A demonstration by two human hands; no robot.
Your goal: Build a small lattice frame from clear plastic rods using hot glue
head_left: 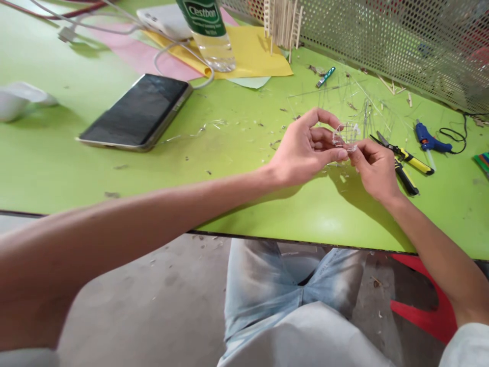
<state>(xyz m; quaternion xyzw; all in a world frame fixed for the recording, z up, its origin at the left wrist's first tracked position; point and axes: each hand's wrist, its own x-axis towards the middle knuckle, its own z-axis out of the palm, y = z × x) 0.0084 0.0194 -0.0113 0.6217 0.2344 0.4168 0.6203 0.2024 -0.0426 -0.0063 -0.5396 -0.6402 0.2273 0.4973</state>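
Observation:
Between my two hands is a small wire frame [347,133], thin and pale with whitish blobs at some joints. My left hand [301,150] comes from the left, its thumb and fingers closed on the frame's left side. My right hand [376,168] pinches the lower right edge with thumb and index finger. Just right of my right hand lie pliers with yellow and black handles [414,162]. Beyond them is a blue glue gun [430,137] with a black cord. Loose thin wires [367,112] are scattered behind my hands.
On the green table [229,188] lie a dark phone [139,109], a water bottle [212,43] on yellow paper [255,51], a teal-handled tool [325,77] and a white cable. A stick structure [282,25] stands by the perforated metal screen [382,46]. A red stool [431,311] is below right.

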